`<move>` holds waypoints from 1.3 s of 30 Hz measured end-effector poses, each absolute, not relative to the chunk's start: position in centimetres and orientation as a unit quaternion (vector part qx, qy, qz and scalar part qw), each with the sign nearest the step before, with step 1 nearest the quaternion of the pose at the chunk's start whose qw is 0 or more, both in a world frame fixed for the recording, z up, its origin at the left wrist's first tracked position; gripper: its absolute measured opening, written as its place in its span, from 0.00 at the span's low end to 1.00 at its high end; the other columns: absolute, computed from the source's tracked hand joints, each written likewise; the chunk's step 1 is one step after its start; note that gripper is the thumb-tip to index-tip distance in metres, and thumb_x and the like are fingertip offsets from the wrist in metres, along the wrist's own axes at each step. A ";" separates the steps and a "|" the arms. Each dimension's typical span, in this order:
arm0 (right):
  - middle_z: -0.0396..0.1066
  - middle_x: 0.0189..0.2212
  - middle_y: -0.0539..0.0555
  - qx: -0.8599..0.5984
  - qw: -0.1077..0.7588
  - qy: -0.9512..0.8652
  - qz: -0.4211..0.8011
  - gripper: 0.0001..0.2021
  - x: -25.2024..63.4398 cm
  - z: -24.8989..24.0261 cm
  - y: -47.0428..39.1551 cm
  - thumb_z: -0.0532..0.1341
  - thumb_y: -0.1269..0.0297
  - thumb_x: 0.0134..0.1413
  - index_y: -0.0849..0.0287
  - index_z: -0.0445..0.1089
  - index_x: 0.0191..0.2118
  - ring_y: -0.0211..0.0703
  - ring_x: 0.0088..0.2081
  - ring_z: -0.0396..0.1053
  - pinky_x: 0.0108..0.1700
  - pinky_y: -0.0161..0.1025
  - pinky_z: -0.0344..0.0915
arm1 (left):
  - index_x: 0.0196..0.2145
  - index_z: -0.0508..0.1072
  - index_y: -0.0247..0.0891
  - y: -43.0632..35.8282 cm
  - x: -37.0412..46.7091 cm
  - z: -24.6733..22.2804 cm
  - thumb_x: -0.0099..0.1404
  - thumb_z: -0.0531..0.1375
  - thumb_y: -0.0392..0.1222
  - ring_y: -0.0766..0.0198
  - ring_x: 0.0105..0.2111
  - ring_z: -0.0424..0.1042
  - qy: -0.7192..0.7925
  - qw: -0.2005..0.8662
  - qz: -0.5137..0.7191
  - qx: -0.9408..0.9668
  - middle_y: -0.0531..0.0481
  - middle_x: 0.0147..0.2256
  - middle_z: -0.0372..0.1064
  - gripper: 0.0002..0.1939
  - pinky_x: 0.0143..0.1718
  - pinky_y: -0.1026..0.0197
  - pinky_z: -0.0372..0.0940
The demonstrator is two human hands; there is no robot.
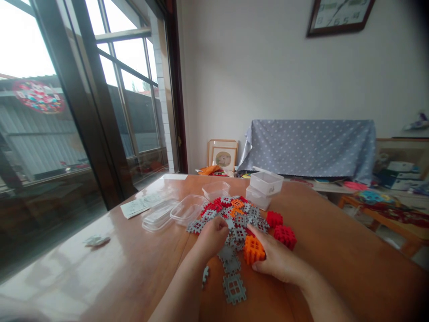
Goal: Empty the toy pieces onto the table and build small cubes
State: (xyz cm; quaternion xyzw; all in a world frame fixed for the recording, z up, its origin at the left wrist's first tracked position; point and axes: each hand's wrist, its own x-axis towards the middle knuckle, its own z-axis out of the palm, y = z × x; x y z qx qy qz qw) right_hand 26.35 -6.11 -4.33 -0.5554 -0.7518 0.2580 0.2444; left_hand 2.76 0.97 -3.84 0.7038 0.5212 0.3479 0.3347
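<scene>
My right hand (276, 255) has its thumb and fingers around an orange cube (254, 249) built from notched interlocking tiles. My left hand (216, 235) is closed in a fist over the near left side of the pile; whatever its fingers hold, if anything, is hidden. Between and beyond my hands lies a heap of grey, red and orange interlocking tiles (239, 220). A grey window tile (234, 288) lies flat nearest me, with a plain grey tile (230, 260) just beyond it. Two red cubes (284, 236) (275, 218) stand to the right of the heap.
Clear plastic containers (188, 210) and lids (160, 216) are left of the heap, near a paper sheet (139, 205). Two stacked translucent boxes (266, 184) stand behind it. A small plastic packet (97, 240) lies at the left of the wooden table (140, 264).
</scene>
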 end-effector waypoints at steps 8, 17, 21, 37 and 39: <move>0.57 0.68 0.56 -0.553 0.243 -0.754 0.259 0.52 26.3 -4.0 -6.1 0.69 0.66 0.41 0.52 0.47 0.72 0.57 0.68 0.55 0.69 0.53 0.49 | 0.32 0.72 0.37 1.6 1.6 -2.8 0.58 0.57 0.37 0.65 0.27 0.67 0.559 0.309 0.360 0.680 0.52 0.26 0.70 0.04 0.28 0.66 0.55; 0.57 0.68 0.58 -0.555 0.237 -0.763 0.230 0.51 26.3 -4.8 -5.7 0.66 0.70 0.40 0.52 0.48 0.72 0.55 0.67 0.56 0.68 0.51 0.51 | 0.31 0.73 0.38 0.2 3.6 -4.1 0.58 0.56 0.36 0.65 0.29 0.66 0.522 0.242 0.304 0.759 0.52 0.28 0.71 0.05 0.29 0.64 0.52; 0.59 0.67 0.59 -0.560 0.238 -0.759 0.232 0.51 26.2 -4.5 -5.8 0.67 0.69 0.40 0.52 0.47 0.72 0.57 0.66 0.59 0.67 0.51 0.53 | 0.33 0.73 0.39 -0.4 4.3 -4.5 0.58 0.56 0.35 0.64 0.30 0.66 0.506 0.235 0.286 0.779 0.52 0.30 0.72 0.07 0.28 0.64 0.51; 0.58 0.67 0.58 -0.556 0.246 -0.761 0.226 0.51 26.1 -4.6 -5.9 0.66 0.70 0.39 0.52 0.49 0.72 0.55 0.66 0.58 0.67 0.49 0.53 | 0.38 0.73 0.41 -0.4 4.6 -4.6 0.56 0.59 0.33 0.57 0.43 0.69 0.450 0.174 0.249 0.840 0.48 0.41 0.74 0.11 0.44 0.62 0.59; 0.59 0.67 0.58 -0.558 0.244 -0.761 0.222 0.51 26.0 -4.5 -5.9 0.65 0.69 0.39 0.52 0.48 0.72 0.55 0.66 0.59 0.66 0.49 0.53 | 0.38 0.73 0.41 -0.4 4.6 -4.6 0.56 0.59 0.33 0.58 0.42 0.69 0.454 0.180 0.248 0.837 0.48 0.40 0.74 0.11 0.43 0.62 0.59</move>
